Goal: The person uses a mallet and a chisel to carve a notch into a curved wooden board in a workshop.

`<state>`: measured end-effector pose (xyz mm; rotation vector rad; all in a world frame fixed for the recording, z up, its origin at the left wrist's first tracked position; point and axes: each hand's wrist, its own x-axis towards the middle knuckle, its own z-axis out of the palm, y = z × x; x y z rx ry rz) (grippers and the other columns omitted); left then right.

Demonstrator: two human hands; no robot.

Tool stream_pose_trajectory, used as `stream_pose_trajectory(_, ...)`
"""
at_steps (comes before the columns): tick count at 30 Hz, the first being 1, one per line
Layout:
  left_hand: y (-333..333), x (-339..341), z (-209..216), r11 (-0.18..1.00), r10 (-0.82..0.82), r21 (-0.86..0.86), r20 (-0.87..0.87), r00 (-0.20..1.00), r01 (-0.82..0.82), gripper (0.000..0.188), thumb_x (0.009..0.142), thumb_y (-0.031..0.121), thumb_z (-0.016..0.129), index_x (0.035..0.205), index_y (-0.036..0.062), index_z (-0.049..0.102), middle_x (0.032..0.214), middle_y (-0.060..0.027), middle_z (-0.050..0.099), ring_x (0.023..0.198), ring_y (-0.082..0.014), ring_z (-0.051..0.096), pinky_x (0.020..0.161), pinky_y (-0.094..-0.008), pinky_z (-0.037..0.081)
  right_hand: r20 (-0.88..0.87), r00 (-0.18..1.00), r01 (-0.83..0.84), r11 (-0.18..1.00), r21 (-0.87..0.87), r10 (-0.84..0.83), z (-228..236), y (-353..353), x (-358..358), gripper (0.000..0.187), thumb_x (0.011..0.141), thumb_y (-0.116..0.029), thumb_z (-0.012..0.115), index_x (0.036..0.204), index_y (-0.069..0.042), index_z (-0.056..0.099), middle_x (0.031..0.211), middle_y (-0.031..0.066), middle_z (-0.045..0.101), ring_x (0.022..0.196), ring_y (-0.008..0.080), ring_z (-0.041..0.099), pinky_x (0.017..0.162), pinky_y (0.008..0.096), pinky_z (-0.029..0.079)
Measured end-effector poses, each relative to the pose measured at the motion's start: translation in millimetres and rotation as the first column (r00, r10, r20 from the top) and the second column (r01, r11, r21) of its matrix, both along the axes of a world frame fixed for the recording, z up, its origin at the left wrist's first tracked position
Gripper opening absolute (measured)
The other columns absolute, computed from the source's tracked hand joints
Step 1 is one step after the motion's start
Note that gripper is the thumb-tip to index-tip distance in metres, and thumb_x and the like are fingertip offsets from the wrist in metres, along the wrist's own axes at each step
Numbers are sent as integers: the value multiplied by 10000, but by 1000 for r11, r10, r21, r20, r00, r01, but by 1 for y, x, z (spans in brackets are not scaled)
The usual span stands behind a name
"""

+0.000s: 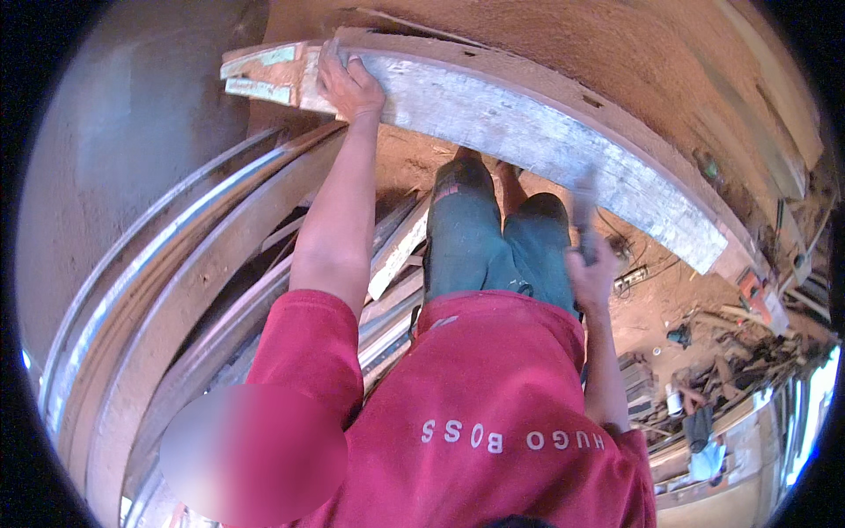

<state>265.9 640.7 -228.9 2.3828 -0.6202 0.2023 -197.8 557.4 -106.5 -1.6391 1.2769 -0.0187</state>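
Observation:
A long wooden beam with a whitish, worn face lies across the far side in front of my legs. Its left end is cut into a fork with pale green paint on the prongs. Near that end my left hand is closed on the beam, fingers bent toward its far edge. My right hand is wrapped round a dark, elongated hand tool, held upright on the near side of the beam's right half. Motion smears the tool, so its exact kind is unclear.
Long boards lean in a row on the left beside a grey surface. A power strip with cables lies on the dusty ground to the right. Wood scraps are heaped at the lower right, near an orange-red object.

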Motion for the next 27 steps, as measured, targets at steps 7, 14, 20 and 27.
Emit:
stream_pose_trajectory(7,95,34,-9,877,448,-213,42,893,-430,393,978,181,437,1234,-84,572,1241,-274,591,1175,-404,552,1036,-466,412,-66,762,573,718,-394,-644,-19,-102,-130,172,904,-149,604,938,19,593,774,45,578,637,124,537,569,288,489)
stream_pose_trajectory(14,165,13,-32,879,444,-112,-164,881,-464,361,1027,230,442,1156,-54,624,1112,-249,664,1058,-394,619,955,-441,470,106,673,738,656,-157,-732,-1,-113,-149,240,931,-180,536,1009,36,605,885,103,598,715,192,602,601,334,553)
stream_pose_trajectory(20,180,-111,-39,926,377,163,-457,806,-340,326,1054,236,443,1060,-45,607,1014,-280,614,986,-450,591,870,-486,461,-41,890,454,872,184,-455,18,-66,-7,160,942,-161,541,1032,-29,557,708,35,551,530,138,541,473,276,472)
stream_pose_trajectory(27,228,-213,-27,941,329,283,-638,696,-186,364,1054,305,467,1151,-16,606,1058,-260,634,1025,-444,598,914,-478,467,24,998,45,940,339,-56,-17,-28,167,192,1013,-209,596,1071,-48,509,693,26,552,512,99,533,447,269,446)
